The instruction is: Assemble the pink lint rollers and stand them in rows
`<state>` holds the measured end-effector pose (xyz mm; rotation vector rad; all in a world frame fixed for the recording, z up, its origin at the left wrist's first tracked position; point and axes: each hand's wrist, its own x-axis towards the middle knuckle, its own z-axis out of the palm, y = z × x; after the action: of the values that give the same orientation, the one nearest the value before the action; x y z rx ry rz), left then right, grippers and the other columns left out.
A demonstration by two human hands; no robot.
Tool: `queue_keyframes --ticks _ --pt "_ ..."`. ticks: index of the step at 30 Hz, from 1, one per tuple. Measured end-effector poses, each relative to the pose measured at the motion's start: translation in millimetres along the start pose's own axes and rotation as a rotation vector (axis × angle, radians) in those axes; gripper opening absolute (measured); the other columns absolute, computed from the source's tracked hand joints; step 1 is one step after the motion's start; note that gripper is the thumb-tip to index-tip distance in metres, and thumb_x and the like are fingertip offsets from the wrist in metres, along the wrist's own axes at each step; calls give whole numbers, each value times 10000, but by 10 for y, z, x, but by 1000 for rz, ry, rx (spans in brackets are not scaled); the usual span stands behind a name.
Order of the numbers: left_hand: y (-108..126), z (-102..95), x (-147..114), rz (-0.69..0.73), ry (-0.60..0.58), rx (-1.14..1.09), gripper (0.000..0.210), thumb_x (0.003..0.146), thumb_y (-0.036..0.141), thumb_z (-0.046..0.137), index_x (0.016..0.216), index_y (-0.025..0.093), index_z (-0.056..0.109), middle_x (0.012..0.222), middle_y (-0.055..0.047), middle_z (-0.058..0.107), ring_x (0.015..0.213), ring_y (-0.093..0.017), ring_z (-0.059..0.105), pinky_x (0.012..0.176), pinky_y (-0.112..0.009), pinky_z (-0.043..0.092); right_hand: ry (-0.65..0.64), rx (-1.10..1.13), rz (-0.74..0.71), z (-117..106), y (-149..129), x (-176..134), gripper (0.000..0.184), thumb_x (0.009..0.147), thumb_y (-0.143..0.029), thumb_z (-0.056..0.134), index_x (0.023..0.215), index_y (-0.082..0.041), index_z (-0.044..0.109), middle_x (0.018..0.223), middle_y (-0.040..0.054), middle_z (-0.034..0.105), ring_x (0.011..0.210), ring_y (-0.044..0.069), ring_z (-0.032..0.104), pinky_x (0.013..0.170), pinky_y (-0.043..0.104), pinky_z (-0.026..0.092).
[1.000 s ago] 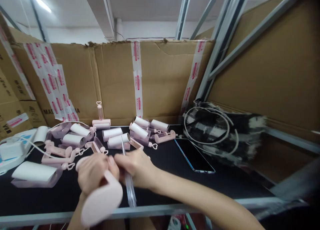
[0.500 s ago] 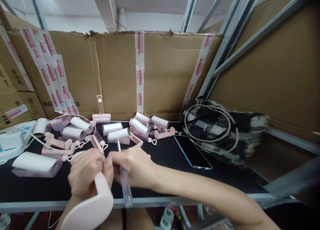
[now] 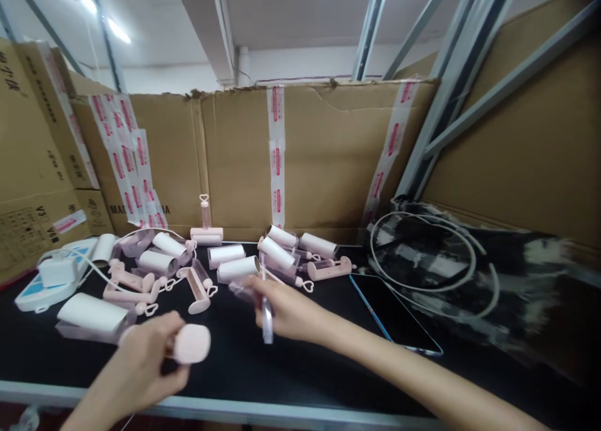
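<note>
My left hand (image 3: 150,359) is closed round a pale pink lint roller frame (image 3: 192,343), its flat end toward me, above the front of the black table. Farther right, my right hand (image 3: 282,309) grips a clear pen-like stick (image 3: 267,321) that points up and away. Its fingertips reach a translucent lilac cover (image 3: 241,289) beside a white paper roll (image 3: 238,269); blur hides whether they hold the cover. Between the hands lies another pink lint roller frame (image 3: 200,303) with a heart-shaped loop.
Several white rolls, pink frames and lilac covers lie along the back. An assembled lint roller (image 3: 206,234) stands against the cardboard wall (image 3: 319,162). A white power strip (image 3: 51,290) is at left. A phone (image 3: 394,312) and a coiled white cable (image 3: 422,262) are at right.
My hands have come apart: the left moved down and left with the pink frame, the right moved right with the stick to the cover. The camera view has tilted up and shifted left.
</note>
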<state>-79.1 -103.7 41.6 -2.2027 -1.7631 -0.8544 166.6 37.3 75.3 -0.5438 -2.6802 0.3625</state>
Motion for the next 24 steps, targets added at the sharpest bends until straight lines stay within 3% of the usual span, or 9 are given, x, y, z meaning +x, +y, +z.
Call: queue_keyframes --ticks 3,8,11,16,20,24 --pt "1 235 -9 228 -146 151 260 781 170 493 1022 236 563 927 -31 627 836 -174 616 638 -229 490 -27 -306 -97 305 56 312 512 776 -129 555 1260 -171 393 1021 96 581 864 200 578 678 268 433" --pt "-344 410 -77 379 -46 351 294 857 210 466 1140 230 546 1050 -76 610 1021 -230 563 816 -321 494 5 -485 -138 605 254 591 365 825 -214 580 1171 -152 481 972 109 575 873 238 546 709 317 404" --pt "-480 500 -114 323 35 399 246 865 231 485 1080 256 603 1073 -75 593 1081 -268 516 923 -439 433 26 -516 -162 666 389 685 264 871 -196 513 1131 -152 504 983 119 562 902 242 519 740 336 385" --pt "-426 665 24 159 13 351 310 880 258 468 1171 327 551 1175 -79 528 1128 -286 472 944 -515 392 6 -535 -222 627 548 824 240 885 -253 512 1111 -178 531 977 107 566 882 221 510 723 318 370" --pt "-430 765 323 143 -67 237 320 903 253 404 1201 296 511 1163 -74 536 1106 -247 486 989 -552 324 -17 -520 -245 426 611 939 211 904 -302 473 1062 -202 571 957 91 596 858 199 520 746 313 360" --pt "-499 866 620 168 -118 185 315 904 252 385 1193 277 507 1191 -89 505 1156 -264 434 996 -586 276 60 -491 -103 184 685 1273 244 922 -315 422 1037 -161 572 1007 127 598 940 223 528 828 361 357"
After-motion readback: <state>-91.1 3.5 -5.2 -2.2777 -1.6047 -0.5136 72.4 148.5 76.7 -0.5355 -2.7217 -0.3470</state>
